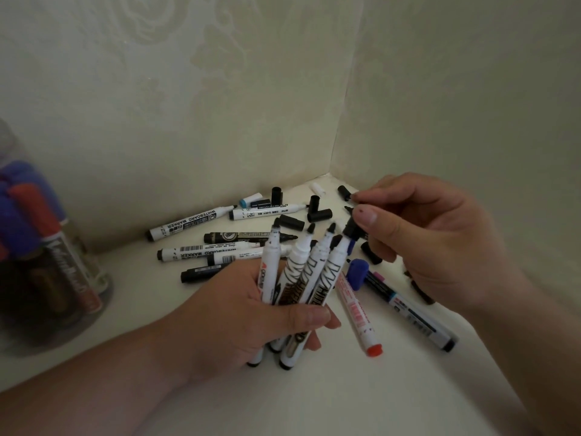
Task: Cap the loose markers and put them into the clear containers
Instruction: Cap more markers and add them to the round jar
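My left hand (239,313) grips a bundle of several uncapped white whiteboard markers (301,272), black tips pointing up. My right hand (424,243) pinches a dark marker (350,234) between thumb and forefinger, right beside the bundle's tips; its lower part is hidden behind the bundle. More uncapped markers (195,225) lie on the white surface behind the bundle. Loose black caps (319,214) are scattered near the corner. A clear container (47,262) at the far left holds capped red and blue markers.
A red-ended white marker (358,313) and a long marker with a blue cap (408,309) lie under my right hand. A white and blue cap (251,199) lies by the back wall. Two walls (220,105) meet behind the pile and close the surface in.
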{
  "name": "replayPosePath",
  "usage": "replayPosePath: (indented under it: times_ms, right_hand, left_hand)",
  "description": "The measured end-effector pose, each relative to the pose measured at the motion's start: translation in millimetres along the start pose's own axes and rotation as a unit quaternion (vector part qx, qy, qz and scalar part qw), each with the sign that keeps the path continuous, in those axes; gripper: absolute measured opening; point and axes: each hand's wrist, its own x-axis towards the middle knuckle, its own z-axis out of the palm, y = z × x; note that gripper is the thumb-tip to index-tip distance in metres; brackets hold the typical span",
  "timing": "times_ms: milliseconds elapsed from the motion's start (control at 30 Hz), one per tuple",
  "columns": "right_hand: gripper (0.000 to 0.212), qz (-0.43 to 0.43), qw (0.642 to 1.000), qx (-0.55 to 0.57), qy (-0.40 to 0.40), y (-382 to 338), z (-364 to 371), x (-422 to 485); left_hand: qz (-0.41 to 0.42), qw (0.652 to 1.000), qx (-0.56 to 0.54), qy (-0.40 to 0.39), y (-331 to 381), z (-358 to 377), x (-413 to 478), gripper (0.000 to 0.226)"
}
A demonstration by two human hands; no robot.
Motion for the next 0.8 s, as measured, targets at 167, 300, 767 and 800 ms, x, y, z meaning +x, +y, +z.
replayPosePath:
  times_ms: [167,300,767,800]
  right_hand:
    - [0.012,-0.011,0.998,-0.053,-0.021,1.7,2.6,-1.9]
    - [0.021,-0.002,0.997,-0.057,-0.048,0.3,0.1,-6.0]
    - [0.031,0.006,0.997,-0.062,-0.049,-2.4,15.7,-10.2]
    - [0.030,0.008,0.997,-0.059,-0.049,-1.3,15.3,-10.4]
  left_hand:
    - [0.002,1.000,0.015,0.007,-1.8,-0.5,0.7,0.018]
    - [0.010,1.000,0.008,0.011,-3.2,-0.5,0.4,0.016]
    - [0.026,0.998,0.018,0.062,-4.3,3.5,-6.5,0.013]
    - [0.027,0.997,0.017,0.063,-4.4,3.6,-6.8,0.013]
